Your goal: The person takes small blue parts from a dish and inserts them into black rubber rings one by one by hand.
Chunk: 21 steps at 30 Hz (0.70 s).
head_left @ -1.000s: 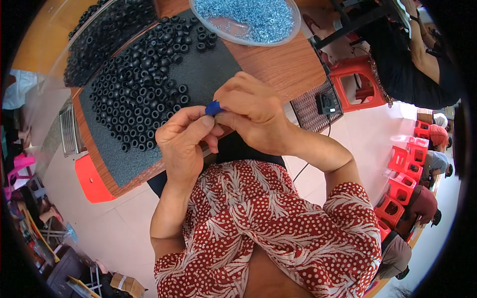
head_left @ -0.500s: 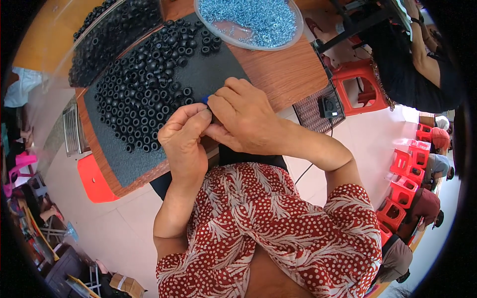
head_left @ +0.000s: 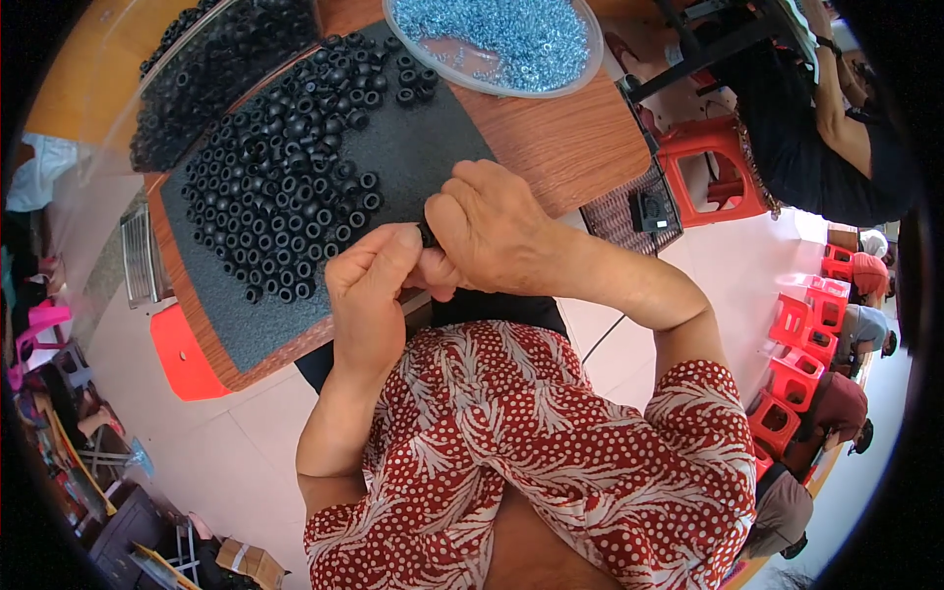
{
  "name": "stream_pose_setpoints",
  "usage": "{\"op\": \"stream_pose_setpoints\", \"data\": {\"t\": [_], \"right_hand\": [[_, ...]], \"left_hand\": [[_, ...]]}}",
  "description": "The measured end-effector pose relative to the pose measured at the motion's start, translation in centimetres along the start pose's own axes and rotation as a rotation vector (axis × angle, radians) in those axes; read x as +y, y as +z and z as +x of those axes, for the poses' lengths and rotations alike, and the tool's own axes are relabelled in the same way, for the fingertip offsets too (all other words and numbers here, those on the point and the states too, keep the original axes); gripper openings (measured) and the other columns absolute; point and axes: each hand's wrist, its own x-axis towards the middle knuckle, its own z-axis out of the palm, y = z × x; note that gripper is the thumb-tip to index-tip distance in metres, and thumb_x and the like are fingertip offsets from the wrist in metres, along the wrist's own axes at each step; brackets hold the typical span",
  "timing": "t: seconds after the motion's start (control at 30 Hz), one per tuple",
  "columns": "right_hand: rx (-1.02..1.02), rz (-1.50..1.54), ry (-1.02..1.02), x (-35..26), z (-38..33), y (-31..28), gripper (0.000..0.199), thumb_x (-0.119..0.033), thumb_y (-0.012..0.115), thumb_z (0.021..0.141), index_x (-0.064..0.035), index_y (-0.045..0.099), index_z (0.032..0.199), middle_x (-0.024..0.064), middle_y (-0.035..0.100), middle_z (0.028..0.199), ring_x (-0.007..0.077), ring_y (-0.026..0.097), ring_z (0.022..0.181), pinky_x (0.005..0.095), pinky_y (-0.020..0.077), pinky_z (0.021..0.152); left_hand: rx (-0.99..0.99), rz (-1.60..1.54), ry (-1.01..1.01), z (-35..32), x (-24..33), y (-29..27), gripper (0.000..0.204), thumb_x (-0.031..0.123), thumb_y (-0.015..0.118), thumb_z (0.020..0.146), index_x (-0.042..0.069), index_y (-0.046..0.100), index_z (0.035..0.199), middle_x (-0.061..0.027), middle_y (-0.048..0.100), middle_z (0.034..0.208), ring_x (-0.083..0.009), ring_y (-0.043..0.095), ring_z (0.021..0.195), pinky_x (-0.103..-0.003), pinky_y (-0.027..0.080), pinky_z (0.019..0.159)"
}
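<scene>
Both my hands meet over the near edge of the table, fingers closed and tips together. My left hand (head_left: 372, 285) pinches with thumb and fingers. My right hand (head_left: 492, 236) is curled against it from the right. Between them a bit of a small black piece (head_left: 427, 234) shows; the rest of it is covered by fingers. Just beyond my hands, many loose black ring-shaped pieces (head_left: 285, 197) lie spread on a dark grey mat (head_left: 418, 147). They are round, with a hole in the middle.
A clear plastic bin (head_left: 231, 74) of similar black pieces stands at the far left. A round clear tub (head_left: 472, 84) of small bluish transparent pieces sits on the wooden table (head_left: 560, 138). Red stools (head_left: 713, 177) and a person in black (head_left: 796, 128) are at the right.
My right hand has shifted slightly right and turned. A blue spot at its fingertips is out of sight now, and a black piece shows between the hands instead.
</scene>
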Motion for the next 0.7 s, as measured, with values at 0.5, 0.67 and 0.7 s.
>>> {"op": "stream_pose_setpoints", "data": {"t": [0.5,0.67,0.7], "right_hand": [[0.039,0.01,-0.09,0.7,0.5,-0.1,0.023,-0.017,0.061,0.059,-0.0058,0.041,0.058,0.006,0.041,0.051,0.0215,0.046,0.049,0.0322,0.0353,0.043],[0.132,-0.033,-0.085,1.1,0.7,0.5,0.022,-0.017,0.061,0.059,-0.0058,0.042,0.06,0.007,0.042,0.056,0.0206,0.043,0.052,0.032,0.0335,0.045],[0.143,-0.067,-0.098,0.9,0.7,0.5,0.022,-0.017,0.061,0.059,-0.0055,0.042,0.06,0.0073,0.042,0.057,0.0203,0.042,0.053,0.032,0.0329,0.046]], "left_hand": [[-0.01,0.017,0.119,0.3,-0.6,0.4,0.026,0.017,0.044,0.095,-0.005,0.056,0.09,-0.0071,0.059,0.069,-0.0113,0.054,0.058,-0.023,0.046,0.055],[0.013,0.027,0.087,0.9,0.5,0.5,0.022,0.014,0.048,0.093,-0.006,0.057,0.094,-0.0064,0.06,0.072,-0.0099,0.055,0.061,-0.021,0.047,0.058],[-0.003,0.064,0.104,1.0,0.5,0.2,0.021,0.013,0.05,0.092,-0.006,0.057,0.095,-0.0062,0.061,0.074,-0.0093,0.056,0.063,-0.021,0.047,0.059]]}}
